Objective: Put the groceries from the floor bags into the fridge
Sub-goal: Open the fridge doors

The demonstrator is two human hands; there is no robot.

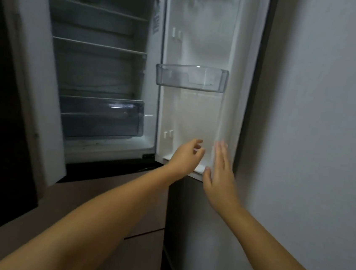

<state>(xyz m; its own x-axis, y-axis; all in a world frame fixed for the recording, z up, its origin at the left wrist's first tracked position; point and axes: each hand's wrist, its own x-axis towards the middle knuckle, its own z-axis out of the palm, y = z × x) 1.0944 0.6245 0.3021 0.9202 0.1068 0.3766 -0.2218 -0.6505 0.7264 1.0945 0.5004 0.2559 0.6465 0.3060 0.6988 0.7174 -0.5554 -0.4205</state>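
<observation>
The fridge (99,76) stands open in front of me, with bare shelves and a clear drawer (102,116) low inside. Its right door (197,106) is swung open and carries one clear, empty bin (192,77). Both my arms reach toward the bottom of that door. My left hand (187,156) hovers at the door's lower ledge with fingers loosely curled and holds nothing. My right hand (220,172) is beside it, fingers straight, at the door's right edge. No groceries or bags are in view.
A grey wall (322,128) rises close on the right of the door. The left fridge door (25,74) hangs open on the left. Brown tiled floor (121,206) lies below, with a dark lower fridge panel (185,223) under the open door.
</observation>
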